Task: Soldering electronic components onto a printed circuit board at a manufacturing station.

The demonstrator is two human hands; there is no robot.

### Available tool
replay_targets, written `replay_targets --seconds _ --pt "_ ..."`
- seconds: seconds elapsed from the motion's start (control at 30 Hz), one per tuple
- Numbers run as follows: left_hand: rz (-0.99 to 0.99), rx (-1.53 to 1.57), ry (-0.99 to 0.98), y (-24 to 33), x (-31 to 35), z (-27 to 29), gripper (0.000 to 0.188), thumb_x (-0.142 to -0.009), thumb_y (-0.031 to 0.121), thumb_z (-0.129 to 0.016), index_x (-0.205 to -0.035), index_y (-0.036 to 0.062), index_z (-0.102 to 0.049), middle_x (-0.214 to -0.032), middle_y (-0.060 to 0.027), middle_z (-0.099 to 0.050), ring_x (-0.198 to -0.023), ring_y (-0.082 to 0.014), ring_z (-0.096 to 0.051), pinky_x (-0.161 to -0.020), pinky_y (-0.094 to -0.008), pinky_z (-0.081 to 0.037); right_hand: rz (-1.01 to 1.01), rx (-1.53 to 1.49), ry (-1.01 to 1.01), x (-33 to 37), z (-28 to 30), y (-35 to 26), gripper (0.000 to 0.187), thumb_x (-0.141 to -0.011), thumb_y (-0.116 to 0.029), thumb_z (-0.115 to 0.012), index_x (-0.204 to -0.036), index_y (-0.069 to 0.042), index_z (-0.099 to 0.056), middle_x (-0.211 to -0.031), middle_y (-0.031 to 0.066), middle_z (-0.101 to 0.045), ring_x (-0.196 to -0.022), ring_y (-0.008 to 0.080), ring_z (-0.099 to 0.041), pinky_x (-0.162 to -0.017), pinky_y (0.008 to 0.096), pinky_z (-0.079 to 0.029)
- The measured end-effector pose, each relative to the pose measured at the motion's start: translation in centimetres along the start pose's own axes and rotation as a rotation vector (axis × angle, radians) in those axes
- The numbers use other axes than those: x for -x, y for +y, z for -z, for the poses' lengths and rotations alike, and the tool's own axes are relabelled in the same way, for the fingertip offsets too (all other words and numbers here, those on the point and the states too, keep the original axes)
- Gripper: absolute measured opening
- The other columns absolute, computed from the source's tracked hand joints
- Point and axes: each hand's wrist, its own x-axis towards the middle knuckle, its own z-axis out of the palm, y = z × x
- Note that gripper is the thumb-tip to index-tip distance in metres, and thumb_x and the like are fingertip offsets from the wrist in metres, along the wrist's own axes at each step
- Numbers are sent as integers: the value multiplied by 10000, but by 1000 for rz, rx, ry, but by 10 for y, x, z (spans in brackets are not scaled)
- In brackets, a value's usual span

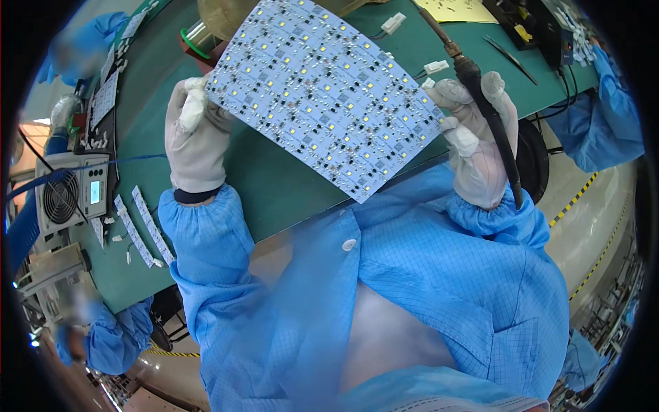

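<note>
A large white circuit board (322, 103), dotted with rows of small yellow LEDs and black parts, is held tilted above the green bench. My left hand (198, 130), gloved in white, is closed on its left corner. At the right corner my right hand (478, 120), also gloved, pinches the board's edge. A soldering iron (469, 72) lies between the fingers of that same hand, its tip pointing up and away and its black cable running down over the wrist. White connectors on short wires (435, 67) show just beyond the board's far edge.
Two narrow LED strips (134, 230) lie on the green bench (274, 185) left of my left arm, near a grey box with a fan and display (72, 196). A solder spool (197, 38) stands behind the board. Tweezers (511, 60) lie far right. Co-workers in blue (594, 117) sit around.
</note>
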Motion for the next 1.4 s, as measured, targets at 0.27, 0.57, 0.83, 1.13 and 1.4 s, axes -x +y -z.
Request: replay_targets --seconds 0.27,0.57,0.83,1.13,1.4 --pt "-29 109 -115 6 3 -12 115 -979 74 -462 -1060 -4 -487 -985 -62 -623 -881 -107 -605 -787 -229 -489 -56 7 54 1 1 2 601 -902 -43 -590 -1439 -84 -323 -1200 185 -546 -1122 336 -561 -937 385 -468" --pt "-10 281 -63 11 6 -24 247 -962 199 -547 -1061 -22 -503 -1056 -158 -609 -847 -185 -620 -681 -284 -524 -114 139 163 8 0 3 580 -922 -117 -585 -1418 -11 -302 -1243 192 -546 -1115 276 -574 -887 297 -467" --pt "26 297 -94 18 7 -28 256 -974 215 -516 -1024 -32 -468 -1053 -189 -602 -866 -245 -650 -695 -334 -573 -30 220 152 10 -2 5 479 -875 124 -476 -1326 -11 -387 -1220 193 -564 -1119 280 -591 -862 294 -486" --pt "46 294 -88 20 3 -25 273 -959 238 -550 -1009 -23 -489 -1045 -175 -607 -823 -225 -645 -675 -310 -547 -62 347 158 24 -3 9 473 -886 91 -461 -1330 -44 -367 -1227 192 -555 -1145 299 -567 -868 315 -467" --pt "36 309 -32 23 5 -28 291 -923 269 -600 -995 3 -508 -1055 -172 -610 -793 -214 -638 -654 -304 -544 255 582 41 19 0 18 258 -831 71 -601 -1046 -35 -505 -967 148 -653 -856 265 -638 -775 365 -523"
